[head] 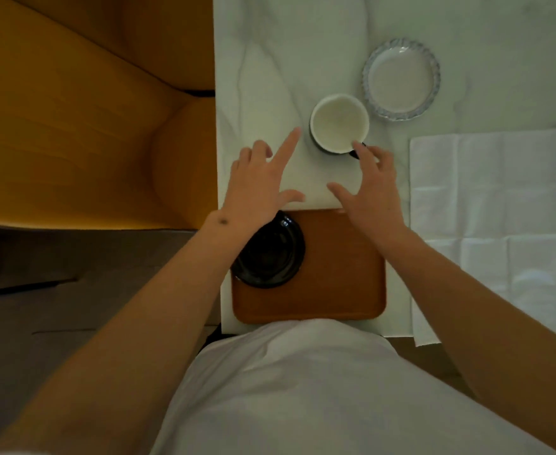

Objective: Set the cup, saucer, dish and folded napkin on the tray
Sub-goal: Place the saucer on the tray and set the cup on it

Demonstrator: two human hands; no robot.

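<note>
- Cup upright on the white table, just beyond the far edge of the tray, mouth up and empty, dark outside, pale inside.
- Dark handle at the cup's near-right, pointing toward the right hand.
- Right hand closer: fingers spread and lightly bent, one fingertip at or on the handle; contact too fine to call, nothing gripped yet.
- Left hand to the near-left of the cup, index finger stretched toward its left wall with a clear gap, other fingers loosely curled, holding nothing.
- Cup therefore lying between the two hands, slightly farther out than both.
- Black saucer already on the tray's left part, partly under the left wrist, its rim overhanging the tray's left edge.
- Likely next: close on the handle from the right, steady from the left, draw the cup near and left onto the saucer.
- Glass dish farther and right of the cup, almost touching it, not yet on the tray.
- Napkin spread open on the right, creased in squares, not yet folded.
</note>
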